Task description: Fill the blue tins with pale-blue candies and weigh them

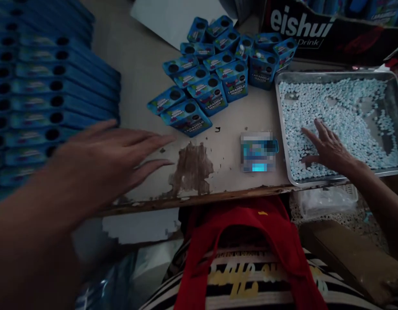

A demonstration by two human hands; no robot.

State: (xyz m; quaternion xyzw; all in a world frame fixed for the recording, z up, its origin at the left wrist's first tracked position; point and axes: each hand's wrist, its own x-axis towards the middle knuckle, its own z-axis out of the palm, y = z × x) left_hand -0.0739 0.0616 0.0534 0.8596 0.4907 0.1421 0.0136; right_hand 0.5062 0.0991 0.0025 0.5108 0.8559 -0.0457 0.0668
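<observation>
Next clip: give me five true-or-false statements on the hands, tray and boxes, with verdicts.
1. The left hand and right hand are both bare. True.
2. The right hand is over small pieces in a metal tray. True.
3. The left hand is closed around a box. False: it is open, with nothing visible in its grasp.
4. The small pieces are bright red. False: they are pale blue.
5. The grouped blue boxes stand on the table, left of the metal tray. True.
</observation>
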